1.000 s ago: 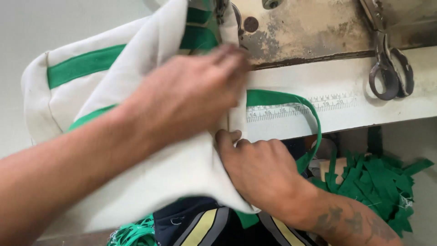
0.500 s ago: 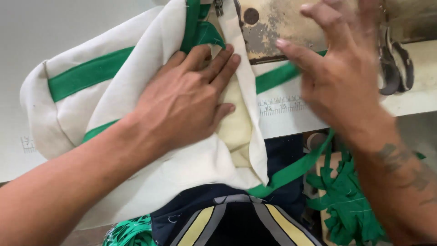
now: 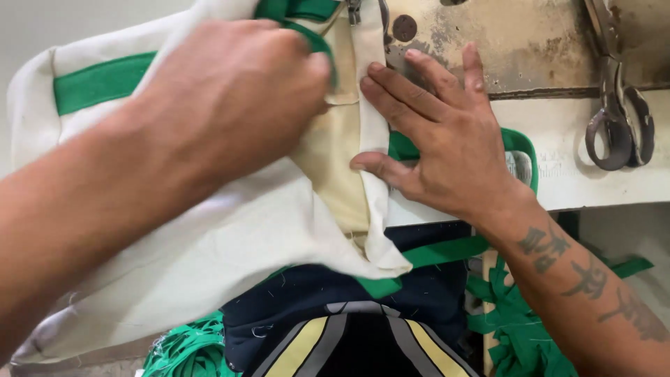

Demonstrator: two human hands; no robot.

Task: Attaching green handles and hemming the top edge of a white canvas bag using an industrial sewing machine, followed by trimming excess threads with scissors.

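A cream canvas bag (image 3: 230,244) with green strap bands (image 3: 98,82) lies across the sewing table. My left hand (image 3: 230,98) is closed on the bag's upper folded edge, bunching cloth and green strap near the machine. My right hand (image 3: 440,139) lies flat with fingers spread, pressing the bag's folded cream edge against the worn machine bed (image 3: 502,42). A green strap loop (image 3: 520,143) shows under and beside my right hand.
Metal scissors (image 3: 618,112) lie at the right on the white table (image 3: 593,181). Several green strap offcuts (image 3: 523,328) are heaped below the table edge, more at bottom left (image 3: 185,349). Dark clothing with yellow and grey stripes (image 3: 363,335) is at the bottom.
My right hand has come down from the air above the machine and now presses flat on the bag's edge. My left hand has moved up and closed on the cloth.
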